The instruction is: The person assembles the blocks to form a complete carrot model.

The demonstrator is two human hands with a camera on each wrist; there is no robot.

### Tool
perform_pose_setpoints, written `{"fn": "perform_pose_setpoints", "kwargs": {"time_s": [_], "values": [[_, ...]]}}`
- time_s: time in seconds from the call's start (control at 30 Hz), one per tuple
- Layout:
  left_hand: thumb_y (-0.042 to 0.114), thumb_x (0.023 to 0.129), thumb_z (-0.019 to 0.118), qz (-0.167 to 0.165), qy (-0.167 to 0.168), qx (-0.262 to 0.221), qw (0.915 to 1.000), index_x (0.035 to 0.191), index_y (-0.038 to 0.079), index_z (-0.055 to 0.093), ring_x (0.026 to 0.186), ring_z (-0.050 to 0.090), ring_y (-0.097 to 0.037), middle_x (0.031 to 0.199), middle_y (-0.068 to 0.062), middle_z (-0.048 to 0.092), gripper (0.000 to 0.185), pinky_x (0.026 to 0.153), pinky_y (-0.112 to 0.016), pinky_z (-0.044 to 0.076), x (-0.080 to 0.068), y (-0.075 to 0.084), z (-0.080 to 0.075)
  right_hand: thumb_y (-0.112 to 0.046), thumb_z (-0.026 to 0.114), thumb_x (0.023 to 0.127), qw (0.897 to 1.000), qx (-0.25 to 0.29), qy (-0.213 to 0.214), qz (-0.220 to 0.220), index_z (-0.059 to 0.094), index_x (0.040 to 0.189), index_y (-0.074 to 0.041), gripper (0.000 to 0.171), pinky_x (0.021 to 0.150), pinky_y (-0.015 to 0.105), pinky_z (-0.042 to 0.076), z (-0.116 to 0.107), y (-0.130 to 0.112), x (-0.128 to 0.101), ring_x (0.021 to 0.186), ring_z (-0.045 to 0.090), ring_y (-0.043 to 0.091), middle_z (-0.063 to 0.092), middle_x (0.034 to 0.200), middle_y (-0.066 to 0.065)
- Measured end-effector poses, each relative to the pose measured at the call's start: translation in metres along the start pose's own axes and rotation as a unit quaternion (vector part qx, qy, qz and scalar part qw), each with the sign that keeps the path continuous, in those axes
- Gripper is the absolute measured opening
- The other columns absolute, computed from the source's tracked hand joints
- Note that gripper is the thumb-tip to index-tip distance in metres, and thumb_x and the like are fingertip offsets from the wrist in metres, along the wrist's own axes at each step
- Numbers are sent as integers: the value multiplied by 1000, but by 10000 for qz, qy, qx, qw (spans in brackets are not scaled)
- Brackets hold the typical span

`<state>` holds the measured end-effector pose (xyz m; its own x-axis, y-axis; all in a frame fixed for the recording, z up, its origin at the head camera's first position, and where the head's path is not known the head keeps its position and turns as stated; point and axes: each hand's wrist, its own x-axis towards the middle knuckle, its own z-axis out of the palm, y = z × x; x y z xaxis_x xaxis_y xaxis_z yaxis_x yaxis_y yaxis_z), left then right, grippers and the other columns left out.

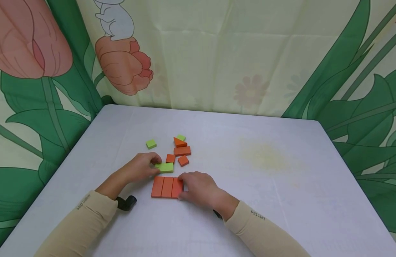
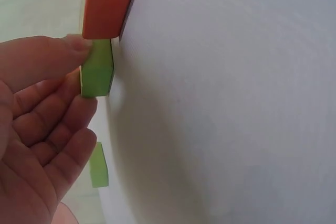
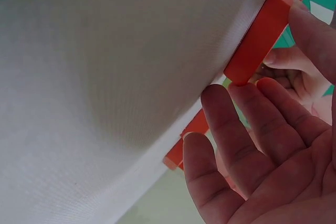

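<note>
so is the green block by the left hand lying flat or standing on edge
Flat: the green block lies broad face up on the table, held by the left hand.

Soft even light, blurry wrist close-ups

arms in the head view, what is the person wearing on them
Both arms wear snug beige sleeves: left sleeve, right sleeve, each with small dark lettering near the cuff. The left hand and right hand are bare. A black strapped device sits at the left wrist.

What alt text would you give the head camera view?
A person's left hand pinches a green block while the right hand touches a row of three orange blocks. More small blocks lie beyond on a white table.
</note>
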<state>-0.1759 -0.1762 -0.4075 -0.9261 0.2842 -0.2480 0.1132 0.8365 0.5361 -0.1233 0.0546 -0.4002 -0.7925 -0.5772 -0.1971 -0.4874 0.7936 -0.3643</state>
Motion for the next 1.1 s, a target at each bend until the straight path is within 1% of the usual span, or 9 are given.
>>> {"fn": "perform_pose_setpoints", "kwargs": {"time_s": [0.27, 0.47, 0.6, 0.93, 1.1], "values": [[11, 88, 78, 253, -95, -116, 9996, 114, 5, 67, 103, 61, -22, 106, -2, 67, 29, 92, -40, 54, -2, 1, 4, -37, 78, 88, 10000, -32, -26, -15, 65, 127, -12, 48, 79, 31, 51, -1, 0, 0, 92, 61, 15, 68, 105, -4], [12, 91, 74, 225, -175, -256, 9993, 116, 7, 67, 106, 60, -22, 109, -1, 67, 26, 93, -41, 53, -6, 5, 5, -37, 78, 88, 10000, -25, -9, -28, 64, 127, -12, 48, 80, 31, 51, -1, 0, 0, 94, 61, 16, 68, 106, -3], [11, 93, 71, 270, -216, -308, 9989, 115, 8, 67, 107, 60, -22, 109, -2, 67, 23, 94, -42, 52, -7, 6, 6, -37, 78, 88, 10000, -13, 8, -21, 64, 128, -12, 49, 81, 32, 51, -1, 0, -1, 96, 62, 16, 68, 107, -3], [10, 94, 69, 399, -222, -250, 9986, 114, 9, 67, 109, 59, -23, 109, -1, 67, 21, 97, -43, 51, -7, 5, 8, -37, 77, 88, 10000, 22, -5, -58, 64, 129, -12, 49, 81, 32, 51, -1, 1, 0, 96, 62, 17, 68, 109, -3], [9, 94, 68, 478, -248, -239, 9983, 114, 9, 67, 108, 60, -23, 109, -1, 67, 20, 96, -43, 51, -8, 6, 7, -38, 77, 89, 10000, -30, -45, -22, 63, 130, -12, 50, 84, 34, 52, -1, 1, 1, 100, 62, 17, 68, 113, -2]]}}
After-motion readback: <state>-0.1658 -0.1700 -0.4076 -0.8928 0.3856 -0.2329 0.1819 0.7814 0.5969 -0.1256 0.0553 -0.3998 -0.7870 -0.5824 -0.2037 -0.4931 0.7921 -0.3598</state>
